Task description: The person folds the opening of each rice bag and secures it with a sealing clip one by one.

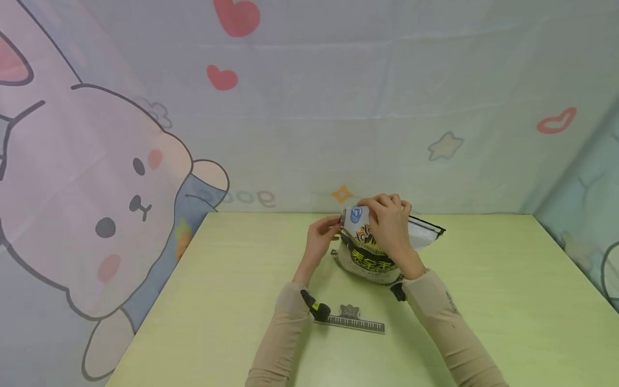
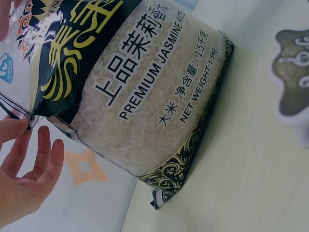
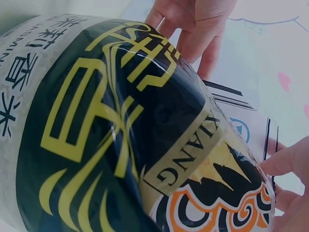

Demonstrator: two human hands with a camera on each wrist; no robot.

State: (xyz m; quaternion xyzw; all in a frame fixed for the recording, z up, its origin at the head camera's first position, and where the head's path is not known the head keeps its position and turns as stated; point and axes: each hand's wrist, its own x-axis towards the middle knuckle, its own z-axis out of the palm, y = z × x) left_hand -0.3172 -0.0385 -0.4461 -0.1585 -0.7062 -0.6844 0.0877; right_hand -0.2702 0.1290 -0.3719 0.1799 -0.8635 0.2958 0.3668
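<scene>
With its side edge pinched in the left hand [image 1: 320, 237] and its top gripped under the right hand [image 1: 391, 223], the rice bag [image 1: 369, 263] is held between the two, and slack should probably be drawn out gently and evenly.

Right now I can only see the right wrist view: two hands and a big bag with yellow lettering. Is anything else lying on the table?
Observer: Yes. In the head view, a clip with a piano-key pattern lies on the table with the bag.
Operator: How fun! Does it touch the bag?
Observer: No, the head view shows bare table between them.
Operator: And what's inside the bag?
Observer: Rice, it seems: the left wrist view shows the full words "PREMIUM JASMINE RICE", with pale grains behind them.
</scene>
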